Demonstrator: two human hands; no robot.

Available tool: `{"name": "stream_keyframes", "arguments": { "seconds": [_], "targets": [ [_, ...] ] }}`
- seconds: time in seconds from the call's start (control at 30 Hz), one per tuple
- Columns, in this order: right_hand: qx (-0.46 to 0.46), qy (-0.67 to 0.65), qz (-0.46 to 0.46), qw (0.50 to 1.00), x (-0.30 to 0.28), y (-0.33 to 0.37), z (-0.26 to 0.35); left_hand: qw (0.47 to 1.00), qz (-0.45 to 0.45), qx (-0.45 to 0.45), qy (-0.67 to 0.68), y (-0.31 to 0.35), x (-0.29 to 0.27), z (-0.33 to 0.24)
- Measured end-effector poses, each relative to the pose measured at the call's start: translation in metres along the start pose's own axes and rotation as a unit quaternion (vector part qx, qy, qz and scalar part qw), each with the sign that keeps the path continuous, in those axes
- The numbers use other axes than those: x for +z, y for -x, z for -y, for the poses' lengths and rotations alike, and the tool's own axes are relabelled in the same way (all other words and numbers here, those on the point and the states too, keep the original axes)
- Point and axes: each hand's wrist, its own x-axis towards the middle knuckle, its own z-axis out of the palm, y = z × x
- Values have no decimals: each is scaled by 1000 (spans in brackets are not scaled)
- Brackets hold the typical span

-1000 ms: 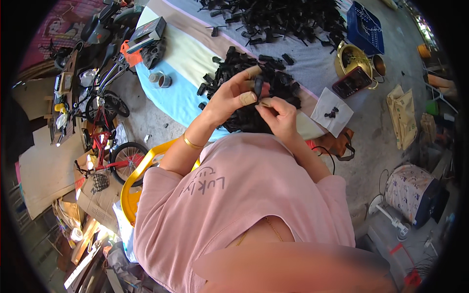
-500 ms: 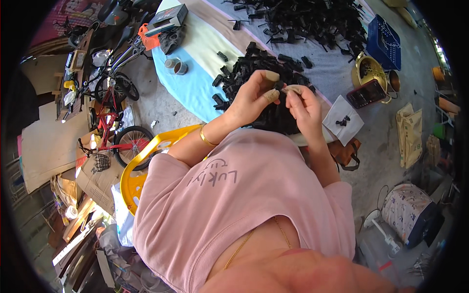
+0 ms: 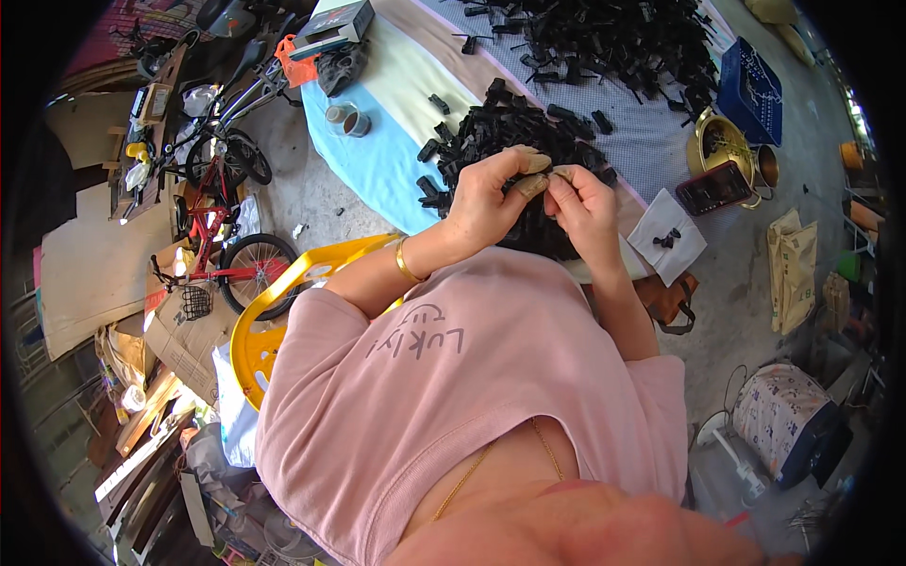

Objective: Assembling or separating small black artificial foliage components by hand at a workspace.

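Over the heap of black plastic parts [image 3: 505, 121], left hand [image 3: 488, 196] and right hand [image 3: 587, 208] meet, grasp indeterminable; insufficient pressure could cause drops.

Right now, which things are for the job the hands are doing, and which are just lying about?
Seem to be for the job:
near black pile, just past the left hand and right hand
far black pile
perhaps black bits on white paper

Seem just lying about:
phone
red bike
brown bag
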Motion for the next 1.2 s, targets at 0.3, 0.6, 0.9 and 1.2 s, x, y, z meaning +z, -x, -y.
{"name": "stream_keyframes", "arguments": {
  "seconds": [0.3, 0.6, 0.9, 1.2],
  "targets": [
    [-94, 14, -38, 995, 0, -1, -6, 963, 20, -97, 251, -2, 4, 6],
    [-263, 101, -59, 958, -15, 12, 15, 762, 120, -353, 529, -17, -13, 6],
    [-11, 0, -47, 999, -12, 10, 6, 917, 212, -203, 271, -3, -14, -14],
    [19, -66, 26, 997, -11, 7, 4, 906, 128, -250, 316, -1, -9, -3]
  ]
}}
